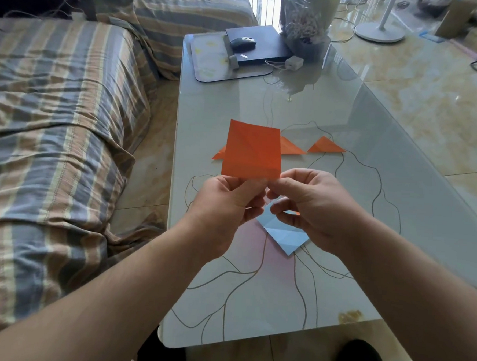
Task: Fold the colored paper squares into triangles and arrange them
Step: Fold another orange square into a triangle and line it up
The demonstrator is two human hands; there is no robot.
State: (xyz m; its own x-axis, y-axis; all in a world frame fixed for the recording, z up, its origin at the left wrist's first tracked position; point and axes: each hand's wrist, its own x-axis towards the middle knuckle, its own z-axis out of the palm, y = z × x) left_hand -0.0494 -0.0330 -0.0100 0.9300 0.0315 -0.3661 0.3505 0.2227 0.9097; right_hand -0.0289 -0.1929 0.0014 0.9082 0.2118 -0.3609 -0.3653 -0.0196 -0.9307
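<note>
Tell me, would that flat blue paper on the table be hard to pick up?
Probably a little. The creased light blue paper square lies flat on the glossy glass tabletop, so it would likely slide when pushed rather than lift. It looks thin and light, so it should bend easily, most readily along its fold lines.

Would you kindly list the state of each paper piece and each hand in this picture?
Orange square: unfolded, creased, held up above the table by its lower edge.
Left hand: grip pinching the square's lower edge.
Right hand: grip pinching the square's lower right corner.
Orange triangle: folded, lying on the table.
Second orange triangle: folded, partly hidden behind the square.
Blue paper: creased, flat on the table.
</note>
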